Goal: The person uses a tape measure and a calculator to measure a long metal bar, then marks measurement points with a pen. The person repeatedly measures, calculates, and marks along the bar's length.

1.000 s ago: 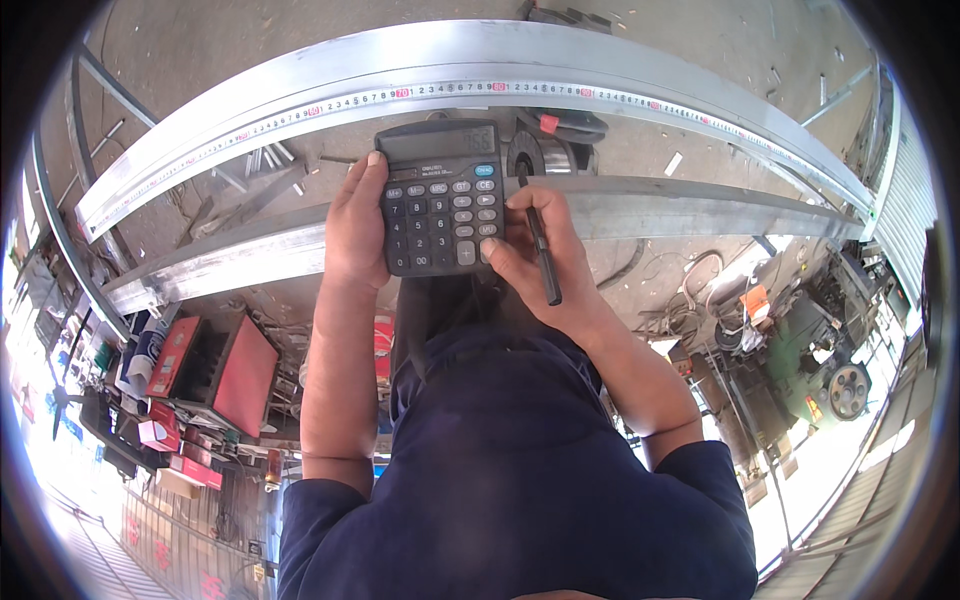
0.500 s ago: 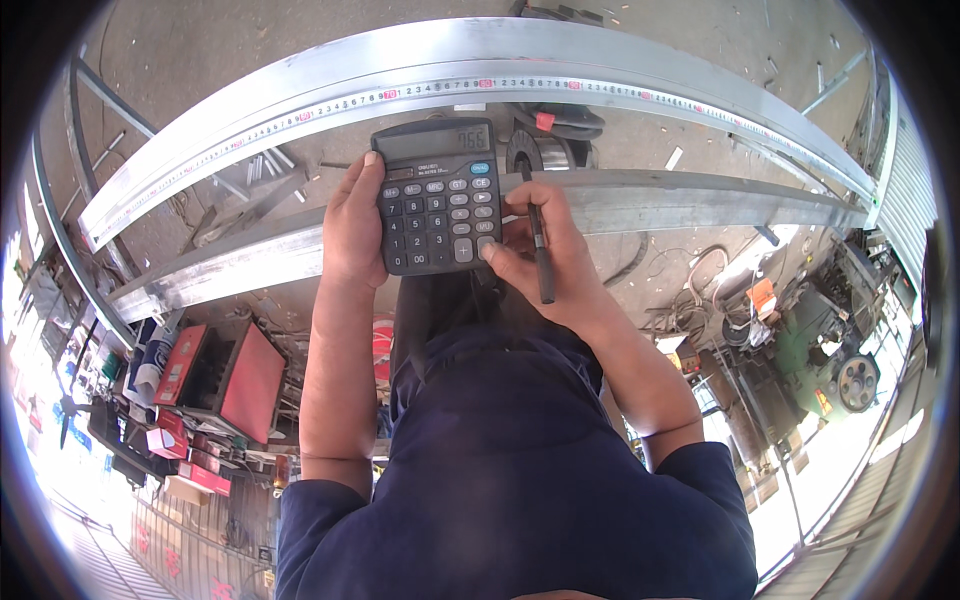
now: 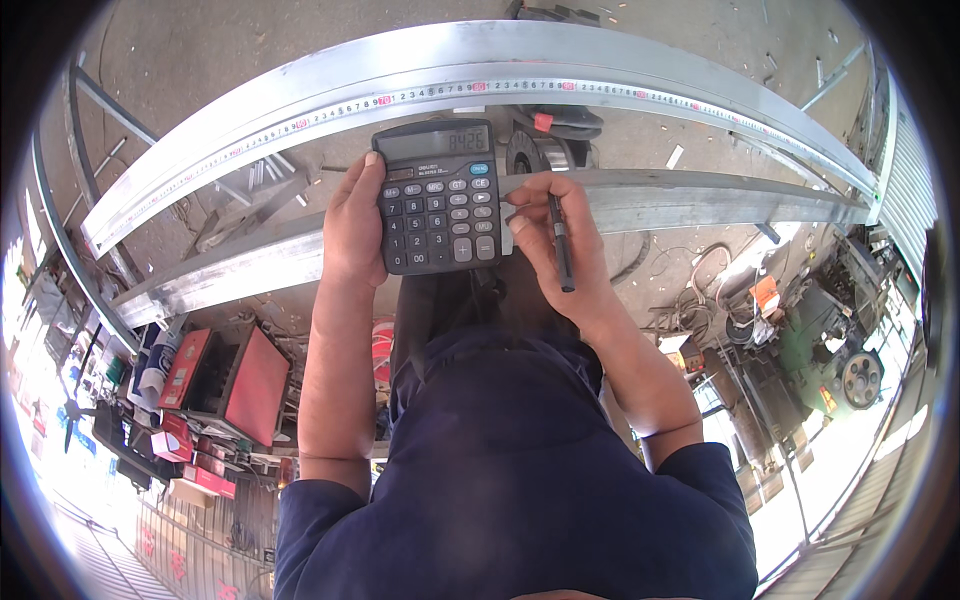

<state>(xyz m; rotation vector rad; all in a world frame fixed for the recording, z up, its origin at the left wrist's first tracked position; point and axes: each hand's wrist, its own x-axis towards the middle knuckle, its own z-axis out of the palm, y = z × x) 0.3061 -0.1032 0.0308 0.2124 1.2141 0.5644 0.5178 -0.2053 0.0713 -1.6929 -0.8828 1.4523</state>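
My left hand (image 3: 354, 225) grips a dark calculator (image 3: 437, 200) by its left side, the thumb up near the display. Digits show on its screen, which faces up at me. Just off the calculator's right edge, my right hand (image 3: 560, 235) holds a black pen (image 3: 562, 245) between its fingers, the pen pointing back down toward my wrist. The right thumb and fingertips are apart from the keys. Beyond the calculator, a tape measure (image 3: 430, 91) lies stretched along a long silver metal bar (image 3: 420, 50).
A second metal bar (image 3: 690, 202) runs beneath my hands. At left sits a red metal box (image 3: 250, 385) among clutter; at right stands a green machine (image 3: 810, 350) with a wheel. Cables and an orange piece (image 3: 766, 296) lie near it. Metal offcuts are scattered on the floor.
My right hand has drawn back to the right, its thumb leaving the lower right keys, with the pen moving along. The display's digits differ. My left hand stays put on the calculator.
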